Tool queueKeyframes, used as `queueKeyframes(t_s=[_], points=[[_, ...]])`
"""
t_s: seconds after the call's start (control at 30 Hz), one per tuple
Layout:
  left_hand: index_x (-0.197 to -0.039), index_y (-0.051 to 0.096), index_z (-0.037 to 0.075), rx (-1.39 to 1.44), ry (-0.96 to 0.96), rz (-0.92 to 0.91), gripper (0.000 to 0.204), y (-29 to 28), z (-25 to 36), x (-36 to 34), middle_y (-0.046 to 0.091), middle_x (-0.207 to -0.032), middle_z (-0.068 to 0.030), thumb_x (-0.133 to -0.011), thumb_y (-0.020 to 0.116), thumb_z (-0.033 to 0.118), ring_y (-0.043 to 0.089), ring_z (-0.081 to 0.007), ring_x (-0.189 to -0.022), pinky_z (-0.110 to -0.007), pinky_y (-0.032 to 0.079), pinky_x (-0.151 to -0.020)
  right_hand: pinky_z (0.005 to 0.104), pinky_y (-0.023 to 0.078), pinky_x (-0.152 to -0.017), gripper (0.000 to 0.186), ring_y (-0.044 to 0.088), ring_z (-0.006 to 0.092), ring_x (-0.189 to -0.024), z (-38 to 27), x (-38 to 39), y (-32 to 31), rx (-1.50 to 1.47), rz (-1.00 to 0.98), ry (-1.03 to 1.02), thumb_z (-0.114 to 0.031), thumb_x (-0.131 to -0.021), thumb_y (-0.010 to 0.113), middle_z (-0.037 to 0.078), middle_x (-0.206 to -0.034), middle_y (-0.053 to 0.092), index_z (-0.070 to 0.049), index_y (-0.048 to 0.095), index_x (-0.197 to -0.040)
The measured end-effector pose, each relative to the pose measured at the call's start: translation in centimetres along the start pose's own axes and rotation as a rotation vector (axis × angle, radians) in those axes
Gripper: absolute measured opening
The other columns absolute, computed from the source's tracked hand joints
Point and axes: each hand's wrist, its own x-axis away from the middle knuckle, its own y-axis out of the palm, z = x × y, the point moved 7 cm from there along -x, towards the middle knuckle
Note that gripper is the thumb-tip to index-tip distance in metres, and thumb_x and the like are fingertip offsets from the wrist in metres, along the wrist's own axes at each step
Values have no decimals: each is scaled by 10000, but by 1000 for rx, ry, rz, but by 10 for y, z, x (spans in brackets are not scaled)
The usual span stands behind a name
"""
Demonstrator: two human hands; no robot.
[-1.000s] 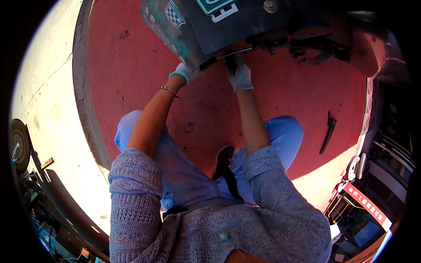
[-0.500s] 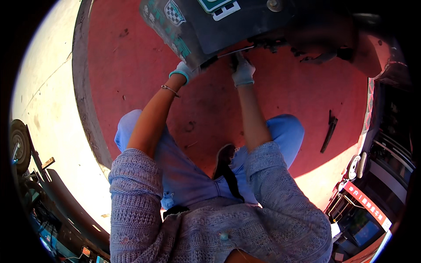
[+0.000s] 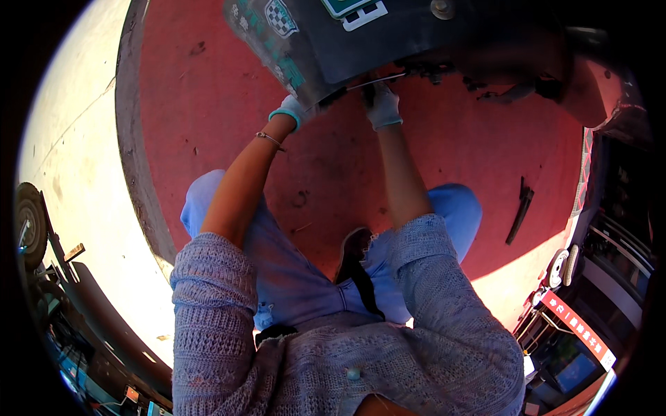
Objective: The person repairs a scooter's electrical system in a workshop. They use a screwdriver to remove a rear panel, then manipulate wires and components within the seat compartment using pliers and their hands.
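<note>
Gripping the dark panel's [image 3: 416, 41] lower edge, left hand [image 3: 295, 111] and right hand [image 3: 383, 105] both clamped; looks stiff, bulky, probably heavy.

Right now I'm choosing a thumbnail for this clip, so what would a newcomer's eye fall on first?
The bright red painted floor fills the upper picture. At the top edge hangs a dark curved vehicle panel with stickers. Both white-gloved hands reach up to its lower edge: the left hand on the panel's rim, the right hand under its middle. A dark long tool lies alone on the floor at right.
</note>
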Motion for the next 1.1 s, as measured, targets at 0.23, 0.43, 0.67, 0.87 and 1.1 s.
queueKeyframes(t_s=[0.23, 0.43, 0.67, 0.87, 1.1], points=[[-906, 563, 82, 30, -15, 18, 148, -5, 0, 5, 552, -723, -84, -903, 495, 214, 531, -199, -607, -337, 384, -512, 280, 515, -698, 245, 624, 175, -877, -4, 28, 15, -17, -37, -97, -92, -906, 526, 64, -996, 646, 7, 587, -1121], [-903, 564, 80, 59, 3, 17, 146, -5, 10, 2, 554, -722, -85, -900, 498, 211, 532, -197, -607, -336, 386, -516, 285, 528, -733, 258, 633, 194, -894, -7, 15, 8, 195, 153, -13, -68, -892, 544, 90, -998, 645, 30, 572, -1128], [-899, 566, 79, 84, -18, 28, 144, -11, 7, 8, 556, -721, -85, -896, 502, 208, 533, -196, -607, -334, 389, -521, 298, 533, -626, 206, 640, 216, -776, -3, 24, 20, -149, 105, -41, -85, -873, 602, 101, -913, 646, 19, 597, -1050], [-896, 567, 77, 113, -14, 26, 143, -12, 12, 4, 558, -720, -86, -892, 505, 205, 533, -195, -607, -333, 391, -525, 298, 509, -574, 115, 635, 203, -716, -3, 3, 15, 107, 243, -92, -33, -868, 596, 105, -848, 645, 10, 603, -974], [-892, 568, 75, 205, -34, 42, 141, -12, 11, 7, 560, -719, -86, -888, 508, 202, 534, -193, -607, -332, 394, -530, 309, 503, -579, 185, 625, 185, -747, -1, 41, 22, -247, 84, 46, -108, -923, 528, 74, -887, 646, 2, 610, -1046]])
